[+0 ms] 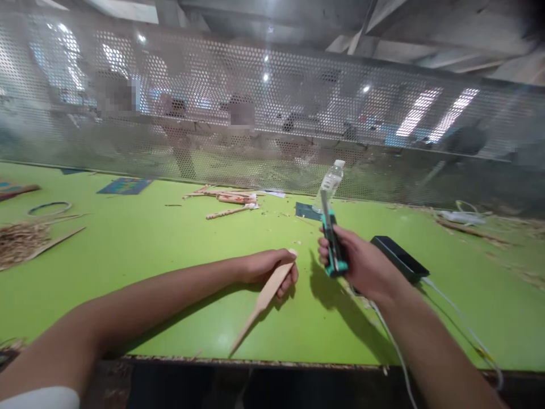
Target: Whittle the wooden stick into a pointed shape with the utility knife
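My left hand (pixel 267 270) is closed round the wide end of a flat, tapered wooden piece (pixel 260 302), whose thin tip points down toward the table's near edge. My right hand (pixel 357 262) grips a utility knife with a teal and black handle (pixel 332 244), held upright with its blade extended upward. The two hands are about a hand's width apart above the green table (pixel 170 261).
A clear plastic bottle (pixel 328 184) stands behind the knife. A black phone (pixel 399 258) with a white cable (pixel 455 309) lies right of my right hand. Carved wooden sticks (pixel 230 200) lie further back, wood shavings (pixel 19 241) at the left. A perforated metal screen (pixel 272 113) closes the far side.
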`<state>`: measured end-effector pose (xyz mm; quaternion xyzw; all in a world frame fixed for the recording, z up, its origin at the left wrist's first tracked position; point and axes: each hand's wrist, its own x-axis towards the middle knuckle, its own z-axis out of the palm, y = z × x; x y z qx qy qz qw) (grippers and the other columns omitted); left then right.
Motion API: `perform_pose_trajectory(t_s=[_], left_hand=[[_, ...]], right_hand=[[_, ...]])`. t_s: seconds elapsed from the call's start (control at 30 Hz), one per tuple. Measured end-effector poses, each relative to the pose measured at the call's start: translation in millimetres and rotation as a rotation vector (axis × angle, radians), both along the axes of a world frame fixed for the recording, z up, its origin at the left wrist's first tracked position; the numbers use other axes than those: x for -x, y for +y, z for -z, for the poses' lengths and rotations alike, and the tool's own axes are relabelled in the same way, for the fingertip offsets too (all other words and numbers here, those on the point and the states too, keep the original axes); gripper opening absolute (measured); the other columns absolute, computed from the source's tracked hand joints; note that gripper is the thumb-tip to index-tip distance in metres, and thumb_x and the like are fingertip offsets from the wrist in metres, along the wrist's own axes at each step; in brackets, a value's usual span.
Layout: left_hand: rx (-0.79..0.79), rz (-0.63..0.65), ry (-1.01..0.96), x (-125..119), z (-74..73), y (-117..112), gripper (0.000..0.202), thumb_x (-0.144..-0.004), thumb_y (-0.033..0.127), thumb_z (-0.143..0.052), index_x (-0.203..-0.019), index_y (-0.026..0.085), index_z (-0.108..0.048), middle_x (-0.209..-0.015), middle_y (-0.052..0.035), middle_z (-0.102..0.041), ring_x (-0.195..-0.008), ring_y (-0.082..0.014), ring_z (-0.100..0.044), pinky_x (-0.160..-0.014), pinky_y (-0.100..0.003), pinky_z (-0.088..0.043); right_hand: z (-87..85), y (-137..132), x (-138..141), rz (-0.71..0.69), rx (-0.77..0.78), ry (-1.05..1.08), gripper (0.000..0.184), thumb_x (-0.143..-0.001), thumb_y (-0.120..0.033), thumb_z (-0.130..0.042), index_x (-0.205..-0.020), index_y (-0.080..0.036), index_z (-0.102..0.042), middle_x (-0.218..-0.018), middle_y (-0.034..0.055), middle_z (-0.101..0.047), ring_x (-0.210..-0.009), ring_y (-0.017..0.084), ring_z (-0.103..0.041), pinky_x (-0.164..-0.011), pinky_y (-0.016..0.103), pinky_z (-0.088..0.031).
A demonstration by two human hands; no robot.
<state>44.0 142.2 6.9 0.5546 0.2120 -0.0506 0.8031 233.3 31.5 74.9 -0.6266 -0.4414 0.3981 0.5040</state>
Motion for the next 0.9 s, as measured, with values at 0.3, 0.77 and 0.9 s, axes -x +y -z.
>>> perform_pose_trajectory(t_s=[0.3,0.77,0.9], left_hand=[[-0.25,-0.486,-0.102,41.5,-63.7,-24.2,0.046,-0.096,0.056,-0.062,-0.099,0.012,-0.077,-0.059,0.0035,-0.055,-0.051,-0.011,-0.051,-0.05,-0.023,-0.041],[0.125,-1.392,-0.284,93.0,-16.7,-178.6,0.052,-0.07,0.046,-0.095,-0.109,0.018,-0.074,-0.108,-0.007,-0.079,-0.099,-0.0239,-0.078,-0.093,-0.029,-0.062],[0.138,-1.23,-0.18,83.2,-6.8,-204.0,0.048,-0.065,0.049,-0.097,-0.097,0.019,-0.076,-0.095,-0.0059,-0.077,-0.094,-0.0252,-0.077,-0.085,-0.029,-0.064]], right_hand=[[59.2,-118.5,42.3,-0.05,0.06,0.343,0.046,-0.087,-0.061,-0.076,-0.083,-0.02,-0.056,-0.06,-0.0072,-0.049,-0.043,0.005,-0.041,-0.045,0.022,-0.033],[77.1,-103.8,100.9,0.039,-0.201,0.205,0.052,-0.088,-0.055,-0.075,-0.131,-0.025,-0.07,-0.088,0.0083,-0.076,-0.063,0.018,-0.058,-0.063,0.035,-0.051],[80.2,-96.8,90.5,0.004,-0.18,0.251,0.05,-0.089,-0.056,-0.075,-0.127,-0.024,-0.073,-0.106,0.0113,-0.078,-0.069,0.019,-0.062,-0.063,0.032,-0.054]])
